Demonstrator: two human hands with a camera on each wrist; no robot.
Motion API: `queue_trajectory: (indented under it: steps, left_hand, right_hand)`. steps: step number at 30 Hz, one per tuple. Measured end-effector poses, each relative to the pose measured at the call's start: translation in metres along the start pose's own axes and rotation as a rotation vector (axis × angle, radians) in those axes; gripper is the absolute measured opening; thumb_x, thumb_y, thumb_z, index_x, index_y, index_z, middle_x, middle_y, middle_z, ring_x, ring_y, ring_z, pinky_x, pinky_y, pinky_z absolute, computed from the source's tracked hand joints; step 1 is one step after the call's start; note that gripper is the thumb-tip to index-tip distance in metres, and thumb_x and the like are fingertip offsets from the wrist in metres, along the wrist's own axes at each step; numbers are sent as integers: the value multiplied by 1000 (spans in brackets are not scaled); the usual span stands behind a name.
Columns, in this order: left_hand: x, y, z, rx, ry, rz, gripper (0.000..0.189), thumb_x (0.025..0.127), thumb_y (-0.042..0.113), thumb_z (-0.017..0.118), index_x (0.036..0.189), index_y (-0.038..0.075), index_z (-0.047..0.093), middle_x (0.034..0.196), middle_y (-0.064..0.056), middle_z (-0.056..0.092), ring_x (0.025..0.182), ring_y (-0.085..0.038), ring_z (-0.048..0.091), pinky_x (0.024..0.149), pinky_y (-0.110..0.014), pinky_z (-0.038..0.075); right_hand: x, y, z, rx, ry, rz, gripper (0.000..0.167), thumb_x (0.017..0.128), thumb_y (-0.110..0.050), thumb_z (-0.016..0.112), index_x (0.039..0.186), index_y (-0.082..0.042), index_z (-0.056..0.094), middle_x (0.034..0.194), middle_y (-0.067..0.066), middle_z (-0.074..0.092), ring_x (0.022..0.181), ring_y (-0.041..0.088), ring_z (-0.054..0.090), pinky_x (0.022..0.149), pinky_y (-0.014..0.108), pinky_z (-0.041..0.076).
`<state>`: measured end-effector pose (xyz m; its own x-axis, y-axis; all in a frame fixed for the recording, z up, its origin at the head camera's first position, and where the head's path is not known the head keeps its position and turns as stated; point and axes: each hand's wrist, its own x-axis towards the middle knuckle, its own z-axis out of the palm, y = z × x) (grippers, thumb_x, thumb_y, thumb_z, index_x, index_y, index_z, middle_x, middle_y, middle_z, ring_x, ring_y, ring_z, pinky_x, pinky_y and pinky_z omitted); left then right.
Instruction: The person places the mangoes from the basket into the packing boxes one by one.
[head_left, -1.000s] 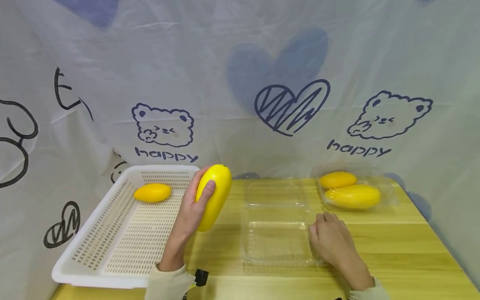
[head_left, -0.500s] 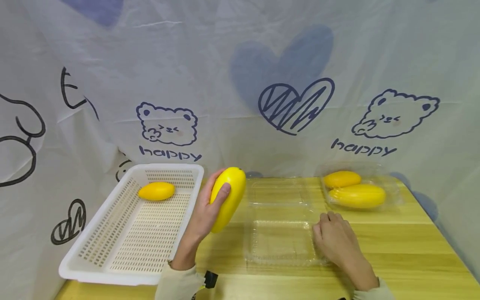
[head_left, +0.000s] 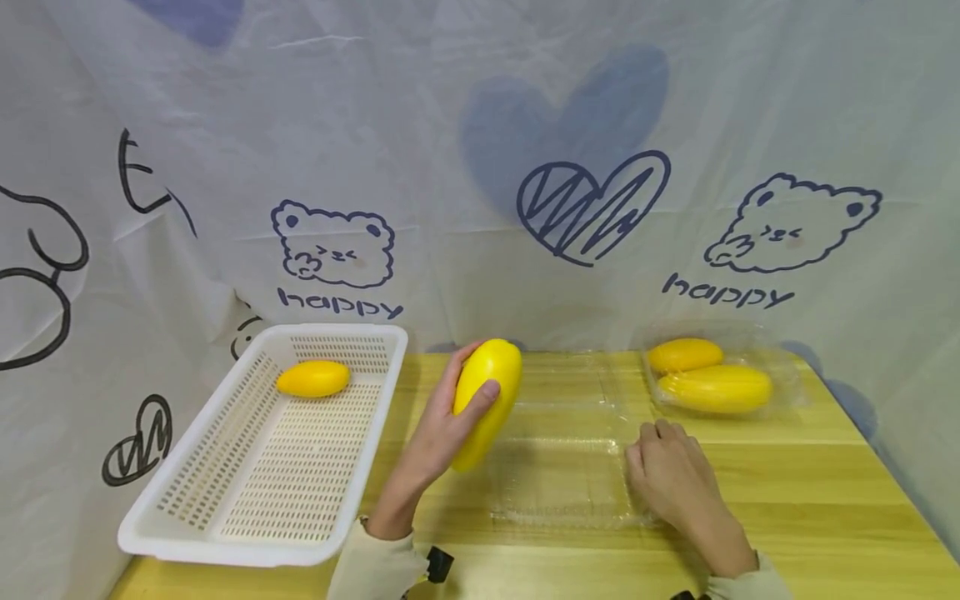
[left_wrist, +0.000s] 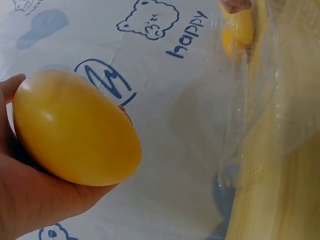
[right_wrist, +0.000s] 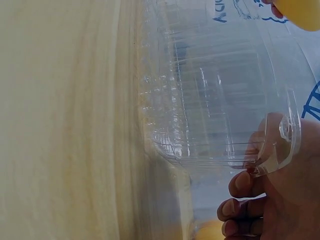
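Note:
My left hand [head_left: 438, 425] grips a large, smooth, elongated yellow fruit [head_left: 491, 392], thumb across its near side. The fruit stands tilted above the left part of an open clear plastic clamshell box [head_left: 562, 515]; in the left wrist view its rounded end [left_wrist: 75, 130] faces the camera. At the box's right edge is my right hand [head_left: 675, 471]. The right wrist view shows that hand [right_wrist: 295, 200] pinching the corner of the clear box [right_wrist: 215, 110] between thumb and curled forefinger, the other fingers folded below.
A white perforated basket [head_left: 225, 554] stands at the left, holding one smaller yellow fruit [head_left: 313, 379]. Back right, another clear box [head_left: 783, 392] contains a smaller yellow fruit [head_left: 686, 356] and a larger one [head_left: 716, 390]. A printed cloth [head_left: 465, 292] hangs behind the wooden table [head_left: 810, 517].
My left hand has carried the large yellow fruit rightward, away from the basket and over the clear box's left part. The right hand keeps its place at the box edge.

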<state>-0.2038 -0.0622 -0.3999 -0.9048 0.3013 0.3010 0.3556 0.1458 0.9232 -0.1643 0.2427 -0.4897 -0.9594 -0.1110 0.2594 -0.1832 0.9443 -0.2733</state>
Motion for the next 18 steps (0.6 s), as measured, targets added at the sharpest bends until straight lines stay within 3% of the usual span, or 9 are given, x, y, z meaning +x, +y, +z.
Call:
queue_trajectory:
  steps: [10,18]
  left_hand:
    - [-2,-5,11,-6,-153,31,70,98,26,56,161,22,25,150,-13,41,115,-33,51,91,-47,48]
    - [-3,-8,23,9,-238,8,82,96,25,66,164,21,21,163,-8,28,127,-33,49,101,-52,46]
  right_hand:
    - [0,0,0,3,7,-2,26,101,-12,47,75,-11,47,75,5,45,74,26,47,65,40,40]
    - [0,0,1,0,15,-4,27,100,-12,47,74,-11,45,74,5,43,73,25,46,64,38,39]
